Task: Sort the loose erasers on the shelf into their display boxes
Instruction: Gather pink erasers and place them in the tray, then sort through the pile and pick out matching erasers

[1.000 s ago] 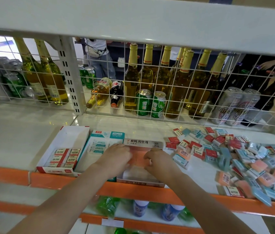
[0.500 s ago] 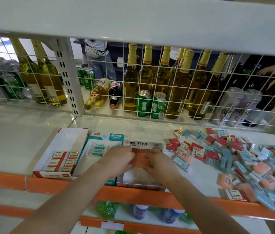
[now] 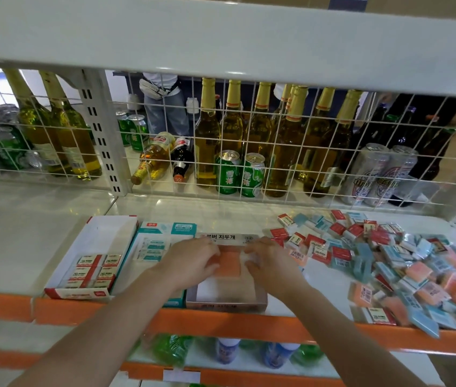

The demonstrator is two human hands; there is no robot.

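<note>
A shop — white metal shelving (image 3: pixel 221 37) with orange price rails (image 3: pixel 249 322), a wire-grid back panel (image 3: pixel 291 152), and stock behind it: rows of beer bottles (image 3: pixel 260 141) and green cans (image 3: pixel 228 173), plus boxed erasers (image 3: pixel 92 268) on display.

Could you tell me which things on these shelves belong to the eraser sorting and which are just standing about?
Job: left hand, right hand, orange erasers, middle box, red box, teal box, loose eraser pile.
Not: beer bottles, green cans, silver cans.

"지우개" on pink display box (image 3: pixel 228 239), "2B" on red-white erasers (image 3: pixel 96 270)
</note>
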